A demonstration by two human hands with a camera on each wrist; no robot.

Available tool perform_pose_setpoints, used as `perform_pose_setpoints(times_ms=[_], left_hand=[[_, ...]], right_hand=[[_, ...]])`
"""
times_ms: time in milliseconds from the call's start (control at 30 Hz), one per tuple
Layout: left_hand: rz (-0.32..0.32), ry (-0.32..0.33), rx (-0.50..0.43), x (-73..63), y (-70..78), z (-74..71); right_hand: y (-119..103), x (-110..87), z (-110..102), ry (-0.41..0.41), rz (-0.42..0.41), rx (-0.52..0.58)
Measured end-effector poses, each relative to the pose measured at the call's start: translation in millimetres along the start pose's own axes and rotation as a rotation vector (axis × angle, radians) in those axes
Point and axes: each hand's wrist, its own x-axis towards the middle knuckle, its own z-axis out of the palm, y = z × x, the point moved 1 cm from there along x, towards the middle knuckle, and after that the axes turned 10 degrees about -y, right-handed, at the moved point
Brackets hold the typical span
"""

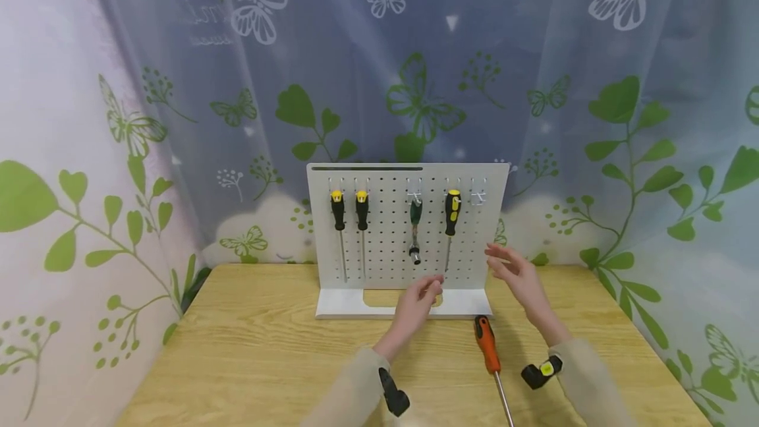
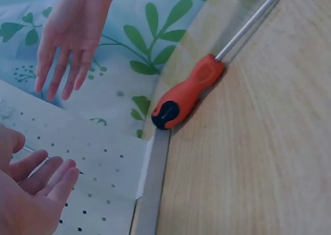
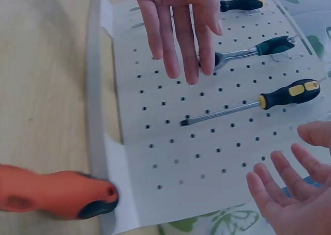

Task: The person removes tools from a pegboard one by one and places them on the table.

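My left hand [image 1: 415,305] is by the lower part of the white pegboard [image 1: 388,262], its fingers extended near the tip of a hanging flathead screwdriver [image 1: 452,213] with a black and yellow handle. Nothing is held in it; the right wrist view shows the fingers [image 3: 183,38] straight and spread. My right hand [image 1: 524,285] hovers at the board's right edge, fingers loosely spread and holding nothing. Between the forearms, an orange and black screwdriver [image 1: 487,346] lies on the table, handle end at the board's base and shaft toward me.
Two more black and yellow screwdrivers [image 1: 338,209] hang at the board's left. A green-handled ratchet wrench [image 1: 416,213] hangs mid-board, and a clear hook [image 1: 478,196] is at the upper right. The board's base [image 1: 340,305] stands on the wooden table [image 1: 255,348], before a patterned curtain [image 1: 356,51].
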Motion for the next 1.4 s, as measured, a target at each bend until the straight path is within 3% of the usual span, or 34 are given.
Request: perform_pose_setpoints(times_ms=[333,667,1100,1400], left_hand=[[0.015,0.031,0.077,25.3,20.6,-4.2],[-0.004,0.012,0.051,45.3,27.9,1.6],[-0.045,0.032,-0.003,55.2,16.2,15.2],[-0.02,0.116,-0.045,54.0,17.1,19.6]], right_hand=[[-23.2,35.3,1.3,-0.036,-0.047,0.07],[-36.9,68.8,12.5,-0.037,-0.069,0.064],[-38.3,87.0,20.4,-0.018,-0.005,0.118],[-38.1,88.7,17.6,-0.026,0.001,0.074]])
